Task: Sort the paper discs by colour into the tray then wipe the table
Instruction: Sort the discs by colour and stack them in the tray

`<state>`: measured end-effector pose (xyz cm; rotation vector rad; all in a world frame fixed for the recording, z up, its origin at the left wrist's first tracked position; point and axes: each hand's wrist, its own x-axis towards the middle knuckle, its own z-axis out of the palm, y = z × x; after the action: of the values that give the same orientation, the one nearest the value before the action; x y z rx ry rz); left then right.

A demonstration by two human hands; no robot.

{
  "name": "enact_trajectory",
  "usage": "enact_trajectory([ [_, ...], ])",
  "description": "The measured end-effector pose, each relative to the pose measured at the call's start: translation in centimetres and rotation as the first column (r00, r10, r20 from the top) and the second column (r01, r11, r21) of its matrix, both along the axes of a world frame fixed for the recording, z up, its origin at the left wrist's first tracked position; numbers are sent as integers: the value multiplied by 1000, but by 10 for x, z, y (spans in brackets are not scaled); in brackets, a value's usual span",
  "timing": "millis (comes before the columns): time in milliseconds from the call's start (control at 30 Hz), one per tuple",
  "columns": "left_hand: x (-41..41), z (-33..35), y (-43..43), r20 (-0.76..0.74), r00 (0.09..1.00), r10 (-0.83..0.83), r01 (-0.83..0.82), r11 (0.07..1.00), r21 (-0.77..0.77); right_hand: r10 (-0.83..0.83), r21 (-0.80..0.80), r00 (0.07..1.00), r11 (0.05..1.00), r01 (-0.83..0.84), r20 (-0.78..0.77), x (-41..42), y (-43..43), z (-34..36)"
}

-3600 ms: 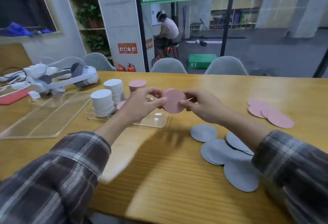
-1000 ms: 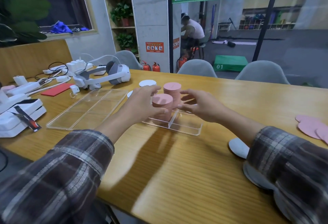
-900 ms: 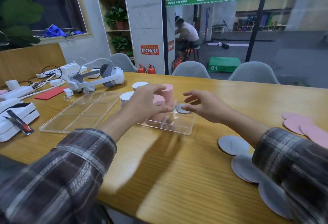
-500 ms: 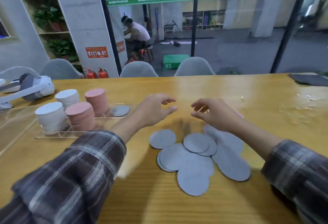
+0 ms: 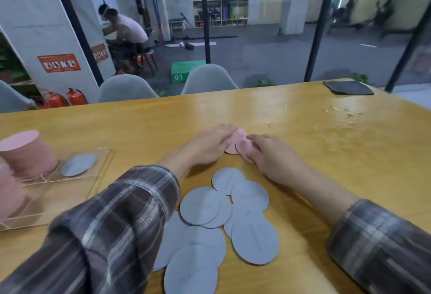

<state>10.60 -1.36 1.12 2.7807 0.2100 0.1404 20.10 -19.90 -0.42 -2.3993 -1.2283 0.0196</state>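
Both hands lie flat with fingers nearly straight: the left hand [image 5: 207,146] and the right hand [image 5: 272,158] press in from either side on a few loose pink discs [image 5: 240,142], apparently gathering them; none looks lifted. Next they must be squared up, pinched and carried left to the pink stack [image 5: 25,151] in the clear tray [image 5: 102,167], where one grey disc [image 5: 78,165] lies. The grey discs [image 5: 224,219] wait nearer the body. Scraps [image 5: 335,116] and a dark cloth [image 5: 348,87] lie on the far table [image 5: 140,121].
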Motion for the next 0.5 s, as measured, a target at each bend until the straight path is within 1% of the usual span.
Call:
enact_trajectory([
  [100, -1, 1, 0, -25, 999, -31, 31, 1000, 3, 8, -16, 1000, 1000, -8, -17, 1, 0, -1],
  [300, -35, 3, 3, 24, 1000, -9, 6, 994, 111, 112, 20, 992, 994, -111, -64, -11, 0, 5],
  [400, -61, -1, 3, 61, 998, 32, -39, 993, 109, 146, 31, 988, 989, -144, -54, -20, 4, 7],
  [500, -77, -6, 1, 119, 989, 85, -93, 994, 63, 107, 17, 994, 994, -107, -25, -26, 5, 9],
])
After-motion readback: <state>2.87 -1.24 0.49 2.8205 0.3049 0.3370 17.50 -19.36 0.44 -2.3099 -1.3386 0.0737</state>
